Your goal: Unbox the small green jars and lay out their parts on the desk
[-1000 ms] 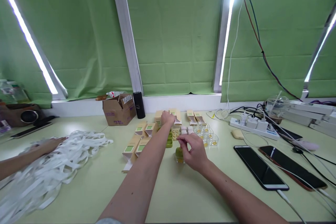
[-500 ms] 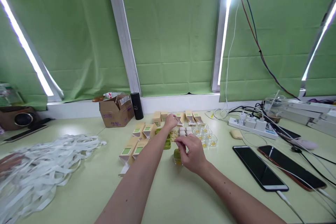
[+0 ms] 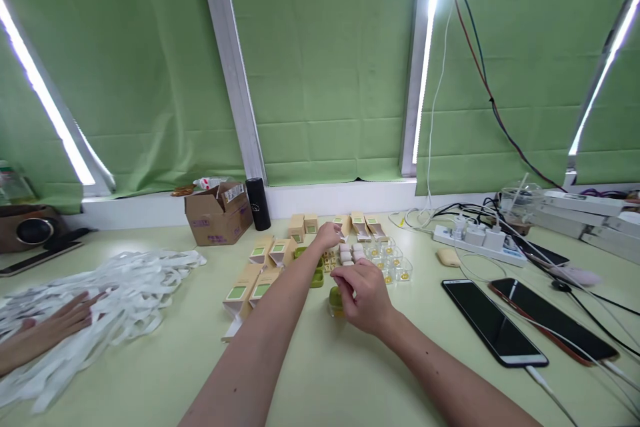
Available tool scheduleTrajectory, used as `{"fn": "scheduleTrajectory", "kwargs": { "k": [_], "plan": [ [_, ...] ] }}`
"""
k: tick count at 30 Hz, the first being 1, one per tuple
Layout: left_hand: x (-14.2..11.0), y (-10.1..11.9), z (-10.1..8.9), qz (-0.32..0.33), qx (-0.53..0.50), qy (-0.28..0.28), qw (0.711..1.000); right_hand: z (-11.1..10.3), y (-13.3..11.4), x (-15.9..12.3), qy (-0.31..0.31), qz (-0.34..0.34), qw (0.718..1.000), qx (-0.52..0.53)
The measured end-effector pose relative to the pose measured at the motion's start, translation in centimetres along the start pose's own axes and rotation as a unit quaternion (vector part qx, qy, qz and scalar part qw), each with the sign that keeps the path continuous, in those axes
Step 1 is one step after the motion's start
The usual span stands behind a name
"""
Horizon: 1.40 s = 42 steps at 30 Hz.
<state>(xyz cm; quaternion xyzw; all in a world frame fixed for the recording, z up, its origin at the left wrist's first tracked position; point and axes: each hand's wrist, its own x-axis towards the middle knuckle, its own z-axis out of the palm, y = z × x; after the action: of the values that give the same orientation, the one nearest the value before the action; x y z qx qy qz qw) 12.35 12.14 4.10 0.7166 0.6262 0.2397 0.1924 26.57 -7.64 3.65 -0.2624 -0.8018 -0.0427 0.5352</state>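
Note:
My left hand (image 3: 329, 236) reaches far over the table among small kraft boxes, just behind a cluster of tiny yellowish pieces (image 3: 329, 261). Its fingers are curled together, and whatever they hold, if anything, is hidden. My right hand (image 3: 367, 295) is closed in a pinch nearer to me. Beneath its fingertips stands a small clear container with green in it (image 3: 336, 301); what the pinch holds is too small to make out. Green trays (image 3: 317, 279) lie partly behind my left forearm. Several white pieces (image 3: 346, 253) and clear cups with yellow centres (image 3: 403, 272) sit beyond my right hand.
Open kraft boxes (image 3: 240, 288) stand left of my left forearm. A co-worker's hand (image 3: 67, 320) rests on piled white ribbon (image 3: 145, 287). A cardboard carton (image 3: 215, 220) and black cylinder (image 3: 257, 203) stand behind. Phones (image 3: 493, 320), cables and a power strip (image 3: 477, 245) lie right.
My hands have barely moved, with the right pinch slightly lower over the container. The view has shifted a little. At the left, the co-worker's hand has come further in over the ribbon.

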Motion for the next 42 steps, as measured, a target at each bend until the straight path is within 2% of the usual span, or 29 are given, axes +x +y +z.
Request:
{"fn": "scheduleTrajectory", "kwargs": {
  "k": [6, 16, 21, 24, 28, 29, 31, 34, 37, 42],
  "plan": [
    [0.5, 0.3, 0.0, -0.011, -0.001, -0.015, 1.0, -0.4, -0.3, 0.3, 0.014, -0.032, 0.999, -0.013],
    [0.0, 2.3, 0.3, -0.016, 0.007, 0.019, 1.0, -0.4, 0.4, 0.3, 0.008, -0.027, 0.999, -0.031],
    [-1.3, 2.9, -0.7, -0.004, 0.009, 0.044, 0.999, -0.6, 0.8, 0.1, 0.001, -0.033, 0.998, -0.051],
    [-3.7, 3.1, -2.1, 0.037, 0.001, 0.057, 0.998, -1.4, 1.3, 0.5, 0.013, -0.019, 0.997, -0.072],
    [-9.1, 3.0, -4.1, 0.121, -0.001, 0.053, 0.991, -2.6, 2.5, 1.2, 0.064, 0.048, 0.993, -0.089],
    [-10.6, 2.9, -4.6, 0.166, 0.004, 0.041, 0.985, -2.9, 2.7, 1.3, 0.073, 0.06, 0.991, -0.094],
    [-13.5, 2.7, -5.3, 0.21, 0.009, 0.012, 0.978, -3.2, 3.2, 1.5, 0.084, 0.076, 0.988, -0.106],
    [-16.9, 2.6, -6.1, 0.206, 0.02, -0.031, 0.978, -3.4, 3.4, 1.7, 0.084, 0.082, 0.986, -0.121],
    [-18.9, 2.8, -6.6, 0.223, 0.019, -0.082, 0.971, -3.4, 3.2, 1.7, 0.097, 0.06, 0.986, -0.124],
    [-20.2, 2.9, -6.2, 0.237, 0.036, -0.07, 0.968, -3.2, 2.6, 1.8, 0.079, 0.033, 0.987, -0.133]
  ]
}}
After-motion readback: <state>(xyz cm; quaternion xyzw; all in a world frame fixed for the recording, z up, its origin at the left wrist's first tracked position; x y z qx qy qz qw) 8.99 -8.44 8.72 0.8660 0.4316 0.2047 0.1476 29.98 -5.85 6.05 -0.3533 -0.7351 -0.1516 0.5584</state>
